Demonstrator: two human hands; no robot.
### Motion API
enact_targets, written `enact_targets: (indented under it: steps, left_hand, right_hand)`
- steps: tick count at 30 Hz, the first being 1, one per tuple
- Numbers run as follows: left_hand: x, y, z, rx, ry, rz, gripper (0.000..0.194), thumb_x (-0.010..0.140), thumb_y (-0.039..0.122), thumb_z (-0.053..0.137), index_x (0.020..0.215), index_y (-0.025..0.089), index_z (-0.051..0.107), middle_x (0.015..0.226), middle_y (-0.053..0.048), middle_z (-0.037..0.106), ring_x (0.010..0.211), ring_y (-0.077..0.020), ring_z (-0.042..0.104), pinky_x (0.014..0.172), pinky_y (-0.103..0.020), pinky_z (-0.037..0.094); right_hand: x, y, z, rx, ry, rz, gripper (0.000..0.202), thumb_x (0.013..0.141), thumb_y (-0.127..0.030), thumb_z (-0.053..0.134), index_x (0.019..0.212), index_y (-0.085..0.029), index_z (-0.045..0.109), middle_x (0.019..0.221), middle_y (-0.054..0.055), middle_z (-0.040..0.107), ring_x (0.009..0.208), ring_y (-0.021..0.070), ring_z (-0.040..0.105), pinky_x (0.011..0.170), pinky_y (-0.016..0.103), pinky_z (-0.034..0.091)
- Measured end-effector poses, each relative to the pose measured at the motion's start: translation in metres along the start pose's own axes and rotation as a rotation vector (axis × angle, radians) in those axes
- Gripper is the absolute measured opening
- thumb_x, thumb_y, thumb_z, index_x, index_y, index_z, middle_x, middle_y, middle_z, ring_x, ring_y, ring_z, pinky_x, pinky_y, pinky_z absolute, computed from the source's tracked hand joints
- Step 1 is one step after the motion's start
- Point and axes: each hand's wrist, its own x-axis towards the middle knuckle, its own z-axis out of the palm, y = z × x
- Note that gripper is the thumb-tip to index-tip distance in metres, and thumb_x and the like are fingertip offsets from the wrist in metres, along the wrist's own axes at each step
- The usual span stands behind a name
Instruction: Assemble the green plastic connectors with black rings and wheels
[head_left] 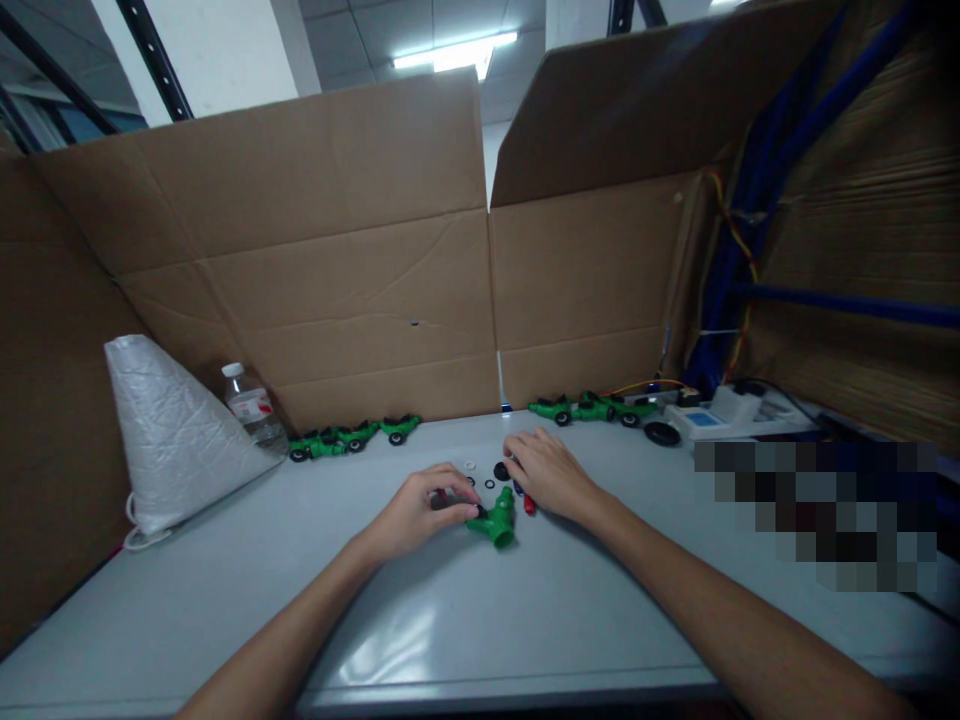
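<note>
My left hand (pixel 431 510) is closed, thumb and fingers pinching the left end of a green Y-shaped plastic fitting (pixel 501 522) with a small black part by the thumb. The fitting is tilted just above or on the table; which one, I cannot tell. My right hand (pixel 547 472) reaches down to its right, fingers curled together beside a black round cap (pixel 501 471). Whatever those fingertips grip is hidden. A small red piece (pixel 529 504) lies under that hand, next to something dark blue. Near the fingers are a black ring (pixel 490 484) and a white ring (pixel 469 465).
Green pieces with black round parts line the back at left (pixel 337 438) and right (pixel 592 408). A silvery bag (pixel 180 440) and clear bottle (pixel 255 408) stand left. A power strip (pixel 742 412) and black disc (pixel 662 434) lie right. Cardboard walls (pixel 360 300) enclose the table.
</note>
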Motion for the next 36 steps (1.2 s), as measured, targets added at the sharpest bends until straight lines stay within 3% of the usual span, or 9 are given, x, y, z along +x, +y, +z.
enact_targets:
  steps: [7, 10, 12, 16, 20, 24, 30, 36]
  left_hand:
    - [0.0, 0.001, 0.002, 0.005, -0.045, -0.013, 0.027, 0.097, 0.041, 0.074, 0.109, 0.018, 0.081, 0.106, -0.009, 0.072, 0.097, -0.0199, 0.065, 0.085, -0.03, 0.049]
    - [-0.001, -0.001, 0.002, -0.005, -0.062, -0.026, 0.029, 0.098, 0.042, 0.072, 0.114, 0.018, 0.08, 0.109, -0.01, 0.073, 0.097, -0.0196, 0.065, 0.084, -0.03, 0.049]
    - [-0.002, -0.004, 0.002, -0.02, -0.07, -0.06, 0.033, 0.095, 0.042, 0.075, 0.116, 0.017, 0.078, 0.11, -0.009, 0.074, 0.094, -0.0187, 0.065, 0.083, -0.029, 0.05]
    - [-0.003, -0.015, 0.002, -0.047, -0.079, -0.093, 0.038, 0.089, 0.044, 0.082, 0.11, 0.013, 0.075, 0.1, -0.007, 0.074, 0.086, -0.017, 0.064, 0.078, -0.027, 0.049]
    - [-0.001, -0.024, 0.004, -0.084, -0.099, -0.057, 0.038, 0.089, 0.046, 0.081, 0.105, 0.013, 0.074, 0.097, -0.007, 0.074, 0.087, -0.0173, 0.064, 0.078, -0.026, 0.047]
    - [0.0, -0.026, 0.005, -0.091, -0.085, -0.044, 0.036, 0.089, 0.046, 0.082, 0.1, 0.012, 0.073, 0.092, -0.005, 0.072, 0.083, -0.0158, 0.062, 0.076, -0.025, 0.046]
    - [0.0, -0.027, 0.007, -0.144, -0.068, -0.061, 0.039, 0.088, 0.05, 0.081, 0.096, 0.012, 0.073, 0.09, -0.005, 0.071, 0.081, -0.0158, 0.061, 0.076, -0.026, 0.047]
    - [0.0, -0.029, 0.007, -0.129, -0.065, -0.083, 0.042, 0.088, 0.051, 0.081, 0.104, 0.012, 0.075, 0.094, -0.007, 0.073, 0.083, -0.0168, 0.063, 0.077, -0.027, 0.048]
  right_hand:
    - [-0.002, -0.003, 0.002, 0.004, 0.019, 0.018, 0.021, 0.107, -0.027, 0.049, 0.097, -0.019, 0.066, 0.102, 0.012, 0.074, 0.099, 0.0284, 0.056, 0.086, 0.04, 0.038]
    - [-0.002, -0.005, -0.01, 0.082, 0.127, -0.018, 0.015, 0.105, -0.022, 0.049, 0.101, -0.019, 0.063, 0.101, 0.01, 0.071, 0.098, 0.0273, 0.056, 0.087, 0.039, 0.039]
    - [-0.003, -0.011, -0.022, 0.223, 0.165, -0.126, 0.015, 0.107, -0.024, 0.049, 0.096, -0.02, 0.061, 0.096, 0.008, 0.068, 0.093, 0.0243, 0.056, 0.085, 0.037, 0.039]
    - [-0.009, -0.034, -0.036, 0.453, 0.018, -0.305, 0.02, 0.109, -0.034, 0.051, 0.095, -0.021, 0.058, 0.09, 0.003, 0.065, 0.082, 0.0192, 0.057, 0.077, 0.031, 0.039]
    - [-0.016, -0.049, -0.029, 0.451, -0.035, -0.412, 0.021, 0.109, -0.034, 0.056, 0.093, -0.021, 0.056, 0.094, 0.004, 0.065, 0.089, 0.0204, 0.058, 0.081, 0.032, 0.04]
    - [-0.015, -0.049, -0.022, 0.498, -0.065, -0.435, 0.023, 0.112, -0.032, 0.05, 0.093, -0.021, 0.057, 0.096, 0.005, 0.063, 0.09, 0.0203, 0.057, 0.081, 0.031, 0.042]
    - [-0.013, -0.047, -0.032, 0.522, -0.097, -0.443, 0.021, 0.111, -0.027, 0.051, 0.093, -0.021, 0.059, 0.099, 0.006, 0.062, 0.096, 0.022, 0.055, 0.084, 0.033, 0.043]
    - [-0.018, -0.051, -0.034, 0.432, -0.041, -0.37, 0.018, 0.11, -0.03, 0.053, 0.096, -0.021, 0.059, 0.099, 0.007, 0.063, 0.097, 0.0244, 0.056, 0.083, 0.035, 0.044]
